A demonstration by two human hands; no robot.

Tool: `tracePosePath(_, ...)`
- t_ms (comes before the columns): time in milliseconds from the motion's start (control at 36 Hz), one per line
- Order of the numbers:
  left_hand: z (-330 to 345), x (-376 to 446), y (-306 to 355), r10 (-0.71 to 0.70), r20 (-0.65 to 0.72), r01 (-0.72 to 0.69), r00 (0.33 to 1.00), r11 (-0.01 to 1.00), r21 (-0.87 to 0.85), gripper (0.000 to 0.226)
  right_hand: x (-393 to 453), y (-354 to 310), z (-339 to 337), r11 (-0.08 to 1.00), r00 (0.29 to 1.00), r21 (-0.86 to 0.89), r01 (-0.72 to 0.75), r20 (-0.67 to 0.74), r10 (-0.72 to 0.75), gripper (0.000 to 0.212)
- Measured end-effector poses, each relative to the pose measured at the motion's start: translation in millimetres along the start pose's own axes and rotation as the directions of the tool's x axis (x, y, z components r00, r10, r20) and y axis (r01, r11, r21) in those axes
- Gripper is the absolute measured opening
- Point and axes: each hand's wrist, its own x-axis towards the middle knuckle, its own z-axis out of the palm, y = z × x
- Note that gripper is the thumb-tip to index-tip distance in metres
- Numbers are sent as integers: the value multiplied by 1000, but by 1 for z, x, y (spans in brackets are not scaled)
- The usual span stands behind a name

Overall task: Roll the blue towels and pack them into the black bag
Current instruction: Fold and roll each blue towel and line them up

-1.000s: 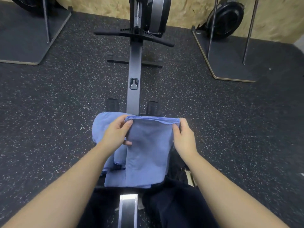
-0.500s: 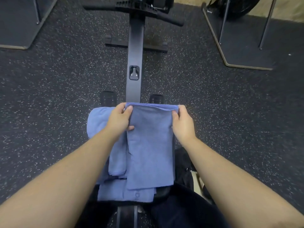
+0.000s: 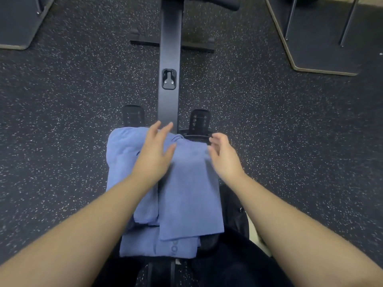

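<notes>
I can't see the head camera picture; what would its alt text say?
Two bare hands, the left hand and right hand, hover open over a pile of blue towels draped on the rail of a rowing machine. Part of a black bag shows beside the towels, above a speckled dark floor.

A dark speckled floor (image 3: 62, 121) carries a rowing machine, its black rail (image 3: 170, 48) running up the middle with a cross foot (image 3: 192, 46) flat on the rubber. Two footplates (image 3: 200, 121) sit either side of the rail. Blue towels (image 3: 186, 193) lie stacked over the rail's near end, probably on the seat, which is hidden. A black bag (image 3: 234, 206) sits just right of the towels. Two grey mats (image 3: 323, 48) lie at the far corners, metal legs (image 3: 290, 17) standing on the right one.
</notes>
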Motion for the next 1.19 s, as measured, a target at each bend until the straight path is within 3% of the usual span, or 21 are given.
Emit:
tracePosePath(111,3,-51,-6,178,137,-202,974,962,182,47,-41,13,9,981,989,-150,122,99,-108,39)
tracePosePath(194,10,-88,-14,328,235,-397,915,834,382,50,-77,25,17,933,966,-301,198,219,-135,43)
tracePosePath(278,18,-120,-18,376,349,-509,858,709,489,65,-110,37,28,868,913,-323,378,286,-291,45)
tracePosePath(333,25,-139,-22,325,414,-515,850,675,528,79,-123,50,36,828,887,-344,443,300,-351,47)
tracePosePath(444,36,-161,-32,249,446,-493,860,633,597,85,-138,58,43,839,901,-358,410,302,-311,50)
tracePosePath(528,39,-166,-41,215,440,-473,872,601,644,79,-141,57,44,807,888,-395,438,330,-320,51)
tracePosePath(611,40,-171,-46,266,427,-501,864,540,676,44,-144,64,48,776,875,-436,455,382,-299,58)
tracePosePath(778,45,-170,-51,285,426,-513,858,468,720,53,-145,80,55,745,866,-451,492,343,-365,60)
tracePosePath(889,49,-169,-52,342,365,-494,866,476,728,45,-145,85,57,749,867,-441,494,313,-388,60)
tracePosePath(972,55,-167,-53,316,335,-459,887,543,703,73,-146,88,58,749,860,-425,508,296,-416,64)
tracePosePath(1028,55,-166,-51,337,304,-448,891,548,707,75,-146,89,59,728,860,-458,511,282,-426,67)
tracePosePath(1083,55,-165,-49,359,256,-427,897,564,706,65,-146,92,64,713,863,-485,506,285,-418,72)
tracePosePath(1167,54,-165,-48,456,156,-418,876,557,718,23,-146,91,66,719,866,-483,500,268,-422,76)
tracePosePath(1194,55,-165,-48,462,136,-407,876,559,723,24,-146,92,66,721,868,-483,496,253,-427,76)
